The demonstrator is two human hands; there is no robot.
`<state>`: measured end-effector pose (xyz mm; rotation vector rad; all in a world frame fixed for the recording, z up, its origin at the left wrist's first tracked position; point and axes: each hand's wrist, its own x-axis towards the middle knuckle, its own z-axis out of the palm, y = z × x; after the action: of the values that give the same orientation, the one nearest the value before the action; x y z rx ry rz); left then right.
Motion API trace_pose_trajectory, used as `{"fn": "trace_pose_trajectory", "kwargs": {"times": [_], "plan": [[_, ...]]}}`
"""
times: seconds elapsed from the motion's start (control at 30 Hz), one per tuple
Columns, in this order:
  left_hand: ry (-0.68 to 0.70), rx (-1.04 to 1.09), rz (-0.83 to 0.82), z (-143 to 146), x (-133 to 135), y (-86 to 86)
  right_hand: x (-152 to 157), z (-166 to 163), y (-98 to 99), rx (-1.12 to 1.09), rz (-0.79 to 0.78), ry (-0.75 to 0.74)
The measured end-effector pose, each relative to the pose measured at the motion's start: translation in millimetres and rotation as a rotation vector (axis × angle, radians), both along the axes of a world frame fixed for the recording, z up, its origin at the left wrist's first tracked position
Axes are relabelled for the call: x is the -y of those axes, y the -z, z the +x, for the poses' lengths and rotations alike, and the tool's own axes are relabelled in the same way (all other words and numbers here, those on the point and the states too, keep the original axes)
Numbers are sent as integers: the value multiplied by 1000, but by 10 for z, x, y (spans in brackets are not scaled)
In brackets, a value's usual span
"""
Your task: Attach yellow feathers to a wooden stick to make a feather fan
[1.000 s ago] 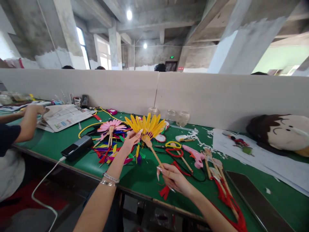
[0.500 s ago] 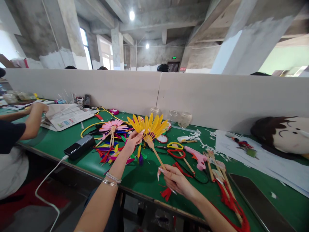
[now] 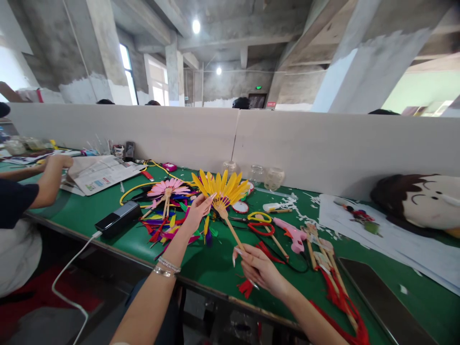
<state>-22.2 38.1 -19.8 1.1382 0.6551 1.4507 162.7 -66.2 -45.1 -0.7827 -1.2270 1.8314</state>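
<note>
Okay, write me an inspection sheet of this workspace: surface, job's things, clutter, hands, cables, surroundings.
Surface: green tabletop, with white scraps toward the back.
Job's things: yellow feather fan, handle slanting toward the wearer; pink feather fan to its left.
Clutter: loose feathers, pink glue gun, dark slab.
Hands: right hand, fingers closed on the yellow fan's handle; left hand at its feathers, grip unclear.
Cables: white cable joins black device, hanging off the edge.
Surroundings: pale partition behind; another person's arm at left.

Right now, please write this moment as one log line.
left hand: at yellow feather fan | right hand: holds its wooden handle | nearby: pink feather fan, pink glue gun
</note>
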Motion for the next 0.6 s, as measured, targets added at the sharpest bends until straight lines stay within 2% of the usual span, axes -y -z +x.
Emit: {"fn": "trace_pose_trajectory", "kwargs": {"times": [0.33, 0.6], "plan": [[-14, -8, -38, -4, 2, -6, 16, -29, -24, -38, 8, 26], [-1, -76, 48, -70, -26, 9, 26, -23, -43, -48, 13, 7]]}}
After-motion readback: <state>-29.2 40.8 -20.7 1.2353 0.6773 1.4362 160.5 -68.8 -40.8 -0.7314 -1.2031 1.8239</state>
